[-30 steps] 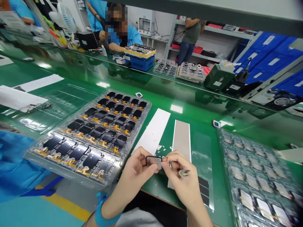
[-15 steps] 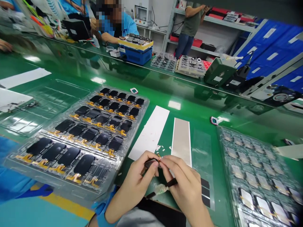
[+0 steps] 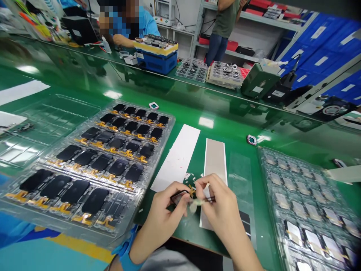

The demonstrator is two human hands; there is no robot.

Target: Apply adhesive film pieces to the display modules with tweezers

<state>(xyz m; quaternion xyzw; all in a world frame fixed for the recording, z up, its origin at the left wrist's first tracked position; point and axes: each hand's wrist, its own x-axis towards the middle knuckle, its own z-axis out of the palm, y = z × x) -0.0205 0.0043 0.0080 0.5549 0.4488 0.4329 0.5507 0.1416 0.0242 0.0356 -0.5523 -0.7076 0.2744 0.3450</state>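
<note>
My left hand [image 3: 165,212] is closed on a small screen module [image 3: 178,197] with a dark rim, pinched between thumb and fingers. Its orange flex cable [image 3: 192,191] sticks out to the right, towards my other hand. My right hand [image 3: 222,205] is closed around a slim dark tool [image 3: 211,199] with a pale, see-through part reaching left; blur hides its exact kind. The right fingertips are just beside the flex cable; I cannot tell if they touch it. Beneath and beyond the hands lie white scraps [image 3: 189,176] and a white strip [image 3: 177,158].
At left a clear tray [image 3: 132,199] holds rows of black screens with orange cables. Another clear tray [image 3: 272,210] at right holds pale-backed screens. A grey-beige sheet [image 3: 215,156] and a clear film [image 3: 239,169] lie between. Across the bench, a person works behind a blue box [image 3: 160,62].
My right hand has drawn slightly away from the screen module, and the tool in it has swung up to point left. The flex cable shows more. The view has shifted a little.
</note>
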